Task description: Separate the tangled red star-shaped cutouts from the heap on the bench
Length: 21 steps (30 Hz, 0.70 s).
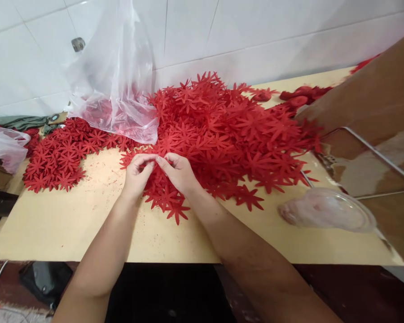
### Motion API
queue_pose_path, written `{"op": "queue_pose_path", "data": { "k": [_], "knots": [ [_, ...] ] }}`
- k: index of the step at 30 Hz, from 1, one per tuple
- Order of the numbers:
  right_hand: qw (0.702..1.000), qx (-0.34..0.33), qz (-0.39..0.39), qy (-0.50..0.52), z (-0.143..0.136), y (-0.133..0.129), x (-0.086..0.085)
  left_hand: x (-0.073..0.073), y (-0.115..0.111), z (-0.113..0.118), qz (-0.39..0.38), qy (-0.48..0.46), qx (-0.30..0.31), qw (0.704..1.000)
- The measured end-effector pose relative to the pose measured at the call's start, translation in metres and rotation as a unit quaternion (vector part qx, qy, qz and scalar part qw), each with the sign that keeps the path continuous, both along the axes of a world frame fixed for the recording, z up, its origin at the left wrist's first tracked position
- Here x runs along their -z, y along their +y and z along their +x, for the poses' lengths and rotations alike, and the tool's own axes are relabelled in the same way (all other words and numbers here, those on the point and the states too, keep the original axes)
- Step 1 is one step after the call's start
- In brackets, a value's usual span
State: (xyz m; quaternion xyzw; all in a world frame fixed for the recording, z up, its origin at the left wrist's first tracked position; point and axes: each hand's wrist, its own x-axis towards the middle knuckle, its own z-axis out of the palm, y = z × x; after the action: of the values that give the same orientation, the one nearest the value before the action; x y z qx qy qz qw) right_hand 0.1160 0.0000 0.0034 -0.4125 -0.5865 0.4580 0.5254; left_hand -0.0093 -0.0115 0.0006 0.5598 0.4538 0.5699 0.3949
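Note:
A large heap of red star-shaped cut-outs (222, 134) covers the middle of the pale tabletop (97, 215). At its front left edge, my left hand (139, 172) and my right hand (178, 170) meet, fingertips pinched close together. Whatever lies between the fingers is too small to make out. Some red pieces hang or lie just below the hands. A second, darker red pile (63, 154) of the same shape sits at the left.
A clear plastic bag (117, 98) stands behind the piles against the tiled wall. On the right are a clear plastic container (326, 211) and a large brown cardboard box (373, 98) with a metal rod. A white bag (8, 146) lies at the far left.

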Motion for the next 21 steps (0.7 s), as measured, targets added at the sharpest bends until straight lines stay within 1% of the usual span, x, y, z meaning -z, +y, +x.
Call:
{"op": "queue_pose_path", "data": {
  "k": [3, 6, 9, 13, 15, 17, 21],
  "knots": [
    [0.999, -0.019, -0.011, 0.023, -0.0003, 0.0003, -0.0005, -0.001, 0.0003, 0.0002, -0.024, -0.005, 0.015, 1.0],
    [0.998, -0.032, -0.02, 0.043, -0.0004, 0.0009, 0.0006, -0.0023, 0.0003, 0.0025, -0.057, -0.042, 0.035, 0.997],
    [0.997, -0.04, -0.023, 0.055, -0.0011, 0.0015, 0.0029, -0.0045, 0.0002, 0.0037, -0.074, -0.071, 0.031, 0.994],
    [0.996, -0.052, -0.027, 0.062, -0.003, 0.0015, 0.0052, -0.0069, 0.0001, 0.0026, -0.094, -0.079, 0.037, 0.992],
    [0.995, -0.063, -0.023, 0.07, -0.0039, 0.0012, 0.0055, -0.0071, 0.0, 0.0027, -0.092, -0.074, 0.028, 0.993],
    [0.994, -0.073, -0.011, 0.077, -0.0042, 0.0009, 0.0053, -0.0068, -0.0002, 0.004, -0.082, -0.066, 0.006, 0.994],
    [0.994, -0.077, 0.003, 0.08, -0.0024, 0.0, 0.0031, -0.0049, 0.0, 0.0077, -0.069, -0.067, -0.025, 0.995]
  ]
}}
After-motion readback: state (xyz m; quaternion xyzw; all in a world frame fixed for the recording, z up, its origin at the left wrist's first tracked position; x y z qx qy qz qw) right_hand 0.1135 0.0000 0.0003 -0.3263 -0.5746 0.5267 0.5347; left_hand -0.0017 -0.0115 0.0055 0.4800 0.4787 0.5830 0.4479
